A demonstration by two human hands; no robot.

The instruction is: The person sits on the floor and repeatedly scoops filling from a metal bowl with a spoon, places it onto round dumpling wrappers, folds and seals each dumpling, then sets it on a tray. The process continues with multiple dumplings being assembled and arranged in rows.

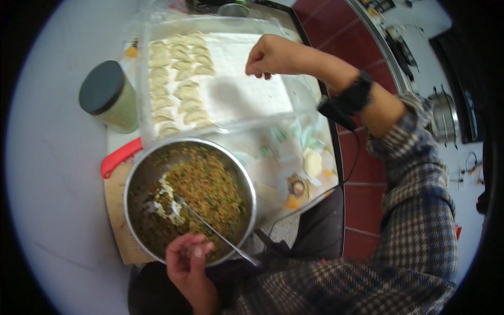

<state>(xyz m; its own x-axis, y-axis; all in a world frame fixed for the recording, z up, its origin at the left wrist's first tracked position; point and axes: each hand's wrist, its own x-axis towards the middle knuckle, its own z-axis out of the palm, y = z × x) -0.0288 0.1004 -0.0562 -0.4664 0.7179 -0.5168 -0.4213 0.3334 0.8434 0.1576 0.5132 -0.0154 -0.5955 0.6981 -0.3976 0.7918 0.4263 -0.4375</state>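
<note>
My right hand [264, 59], its fingers bunched together, hovers over the white-dusted surface of a clear plastic tray [256, 120]. Nothing shows between its fingertips. Rows of raw dumplings [189, 94] fill the tray's left part. My left hand [191, 254] is near the lower rim of a stainless steel bowl [252, 201], palm up, with loosely curled fingers and nothing visible in it. Inside the bowl is a chopped filling [208, 185] with green bits, and a metal spoon [220, 236] rests in it, handle over the rim.
A jar [122, 110] with a dark lid stands left of the tray. A red handle [120, 157] sticks out between tray and bowl. On the patterned table cover [252, 147] lies a pale dough round [312, 162]. A black wrist device [352, 98] trails a cable beyond the table edge.
</note>
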